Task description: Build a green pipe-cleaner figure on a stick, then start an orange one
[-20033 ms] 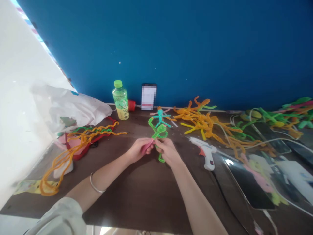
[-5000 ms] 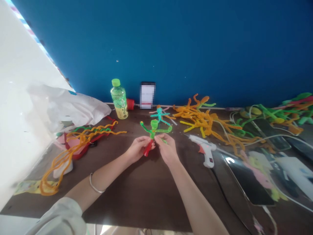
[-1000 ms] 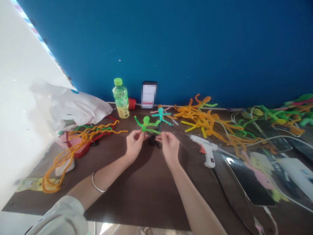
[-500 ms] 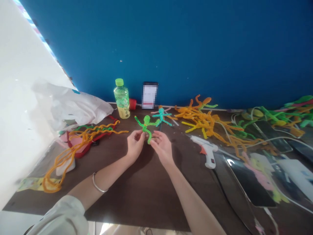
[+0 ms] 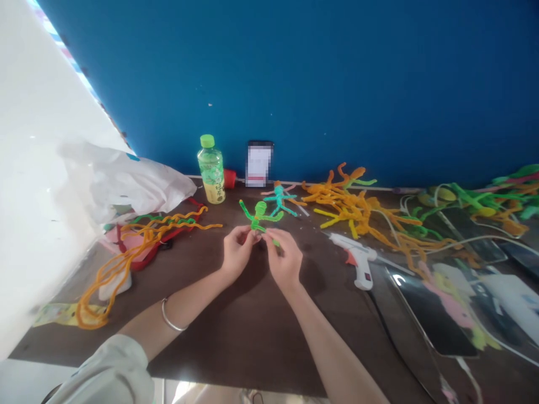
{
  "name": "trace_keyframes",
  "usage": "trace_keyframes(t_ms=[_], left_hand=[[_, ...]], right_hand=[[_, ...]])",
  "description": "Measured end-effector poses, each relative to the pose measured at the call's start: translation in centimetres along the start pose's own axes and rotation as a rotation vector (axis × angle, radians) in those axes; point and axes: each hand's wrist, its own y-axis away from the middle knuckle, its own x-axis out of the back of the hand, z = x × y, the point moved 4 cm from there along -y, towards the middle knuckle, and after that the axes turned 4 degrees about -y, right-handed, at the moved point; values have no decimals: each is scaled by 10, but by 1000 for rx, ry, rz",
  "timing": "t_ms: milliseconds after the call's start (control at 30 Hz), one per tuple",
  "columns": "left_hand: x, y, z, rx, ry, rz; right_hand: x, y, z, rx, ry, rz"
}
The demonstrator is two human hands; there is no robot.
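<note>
Both forearms reached toward the dark wooden table's (image 5: 252, 336) far edge, left hand (image 5: 236, 255) and right hand (image 5: 285, 259) fingertips pinched shut on the green pipe-cleaner stick figure (image 5: 260, 216)

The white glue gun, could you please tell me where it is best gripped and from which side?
Grip the glue gun by its handle, probably coming from the near side. It lies flat, and the handle juts toward the near edge with bare table to its left, while the nozzle points left.
</note>
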Motion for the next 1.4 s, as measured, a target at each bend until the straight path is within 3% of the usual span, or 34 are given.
trace_keyframes(t_ms=[167,300,533,800,1033,1267,1400], left_hand=[[-2,-2,-3,127,169,-53],[-5,-2,-5,269,258,-131],[-10,0,-3,492,440,-277],[-11,5,5,670,561,-368],[-12,15,3,876,708,-507],[-18,23,6,945,760,-665],[-22,24,10,955,773,-705]], right_hand=[[-3,4,23,-493,-350,130],[-2,4,38,-636,-510,183],[-3,2,49,-715,-587,25],[-4,-5,39,-831,-886,-100],[-11,2,36,-853,-957,-213],[-19,7,24,-832,-1019,-304],[-17,4,28,-804,-1004,-226]])
